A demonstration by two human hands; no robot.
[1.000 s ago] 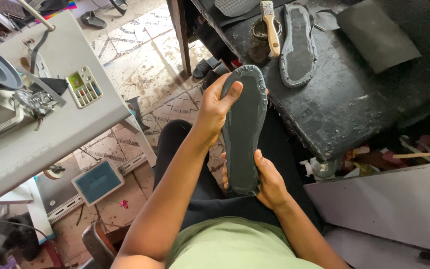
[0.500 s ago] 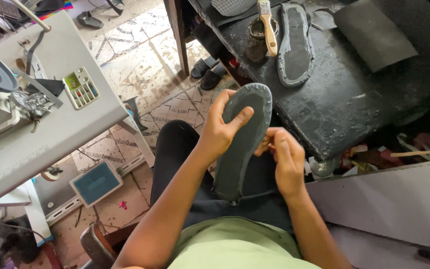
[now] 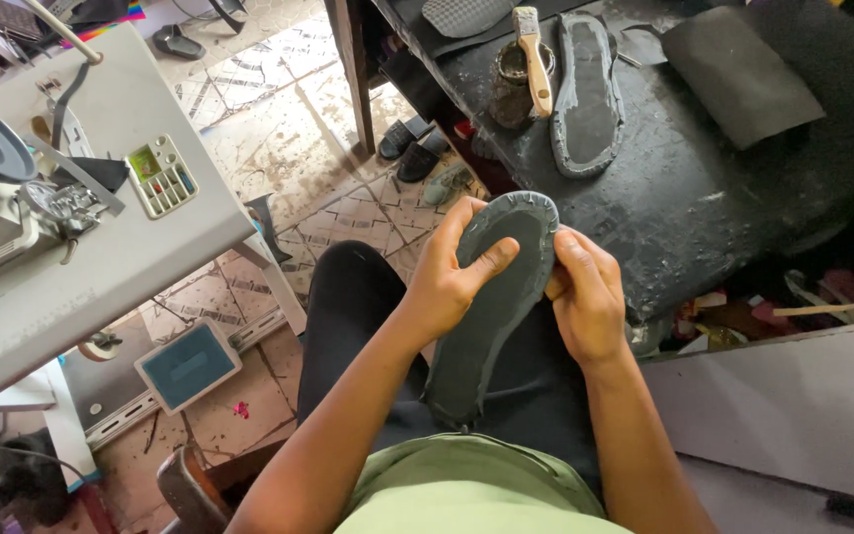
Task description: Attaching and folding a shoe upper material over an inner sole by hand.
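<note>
a dark grey shoe sole point(image 3: 491, 307) stands nearly upright over the person's lap, its rounded toe end up and level with the near edge of the counter point(image 3: 704, 198), its heel end down against the black trousers. the left hand point(image 3: 447, 277) grips its left edge, thumb laid across the inner face and the other fingers curled behind it. the right hand point(image 3: 585, 297) pinches the right rim near the toe, fingers pressed together on the edge.

on the dark, stained counter beyond lies a second sole point(image 3: 587, 94), flat, with a raised pale rim. just left of it a brush point(image 3: 534, 54) with a pale wooden handle rests across a small dark pot point(image 3: 511, 84). a patterned grey insole point(image 3: 462, 15) lies at the far edge, and a dark sheet of material point(image 3: 738, 74) lies to the right, apart from the second sole.

under the counter, on the tiled floor, sit dark sandals point(image 3: 407, 148). to the left stands a grey sewing machine table point(image 3: 101, 257) bearing a small pale control panel point(image 3: 160, 176) with a green screen and coloured buttons. below it hangs a white box with a blue-green face point(image 3: 188, 364).
</note>
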